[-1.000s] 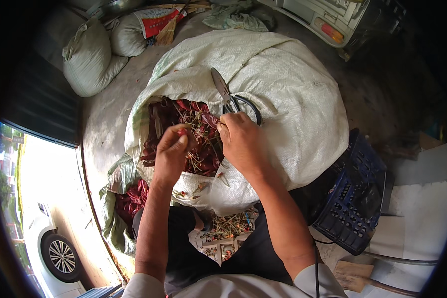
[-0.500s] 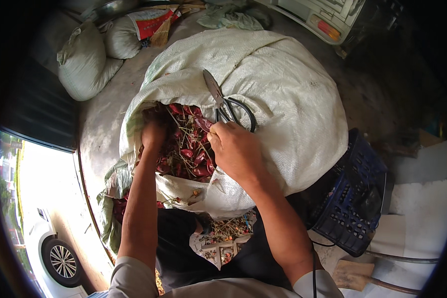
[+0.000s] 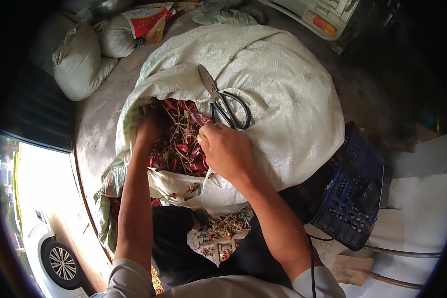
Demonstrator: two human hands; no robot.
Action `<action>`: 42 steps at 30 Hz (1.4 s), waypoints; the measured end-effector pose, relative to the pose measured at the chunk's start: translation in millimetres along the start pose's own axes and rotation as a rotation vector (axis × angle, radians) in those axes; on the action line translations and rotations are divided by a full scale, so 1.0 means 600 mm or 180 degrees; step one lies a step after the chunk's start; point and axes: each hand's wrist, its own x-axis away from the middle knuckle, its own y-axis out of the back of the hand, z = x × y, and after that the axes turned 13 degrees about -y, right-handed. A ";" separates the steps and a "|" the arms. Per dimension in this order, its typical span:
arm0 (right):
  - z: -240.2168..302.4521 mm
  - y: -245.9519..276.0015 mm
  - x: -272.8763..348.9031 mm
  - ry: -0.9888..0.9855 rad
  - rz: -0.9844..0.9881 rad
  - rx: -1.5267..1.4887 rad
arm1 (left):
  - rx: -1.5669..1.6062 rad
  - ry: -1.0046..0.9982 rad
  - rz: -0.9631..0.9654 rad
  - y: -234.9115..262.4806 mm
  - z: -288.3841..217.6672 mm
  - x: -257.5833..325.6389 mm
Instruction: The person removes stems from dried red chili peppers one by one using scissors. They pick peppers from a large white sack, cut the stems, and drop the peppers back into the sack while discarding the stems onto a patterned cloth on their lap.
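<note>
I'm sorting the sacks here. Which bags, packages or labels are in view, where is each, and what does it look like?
Big woven sack: centre, whitish, open, holding dried red chillies.
Tied sack: upper left, pale, bulging.
Printed bag: top, white with a red printed panel.
No screens in view.

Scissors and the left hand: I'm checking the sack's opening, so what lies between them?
In the head view, dried red chillies with pale stems lie between the scissors and the left hand.
</note>
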 end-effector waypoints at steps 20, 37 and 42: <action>0.002 -0.020 -0.010 -0.0015 -0.0189 -0.0184 | 0.1515 0.1254 -0.0314 0.057 -0.017 0.030; 0.005 -0.018 -0.013 -0.0761 0.0532 -0.1406 | 0.1495 0.0298 -0.0783 0.179 -0.206 -0.002; 0.016 0.002 -0.018 -0.1915 0.1802 -0.3275 | 0.1410 -0.0940 -0.1123 0.220 -0.317 0.053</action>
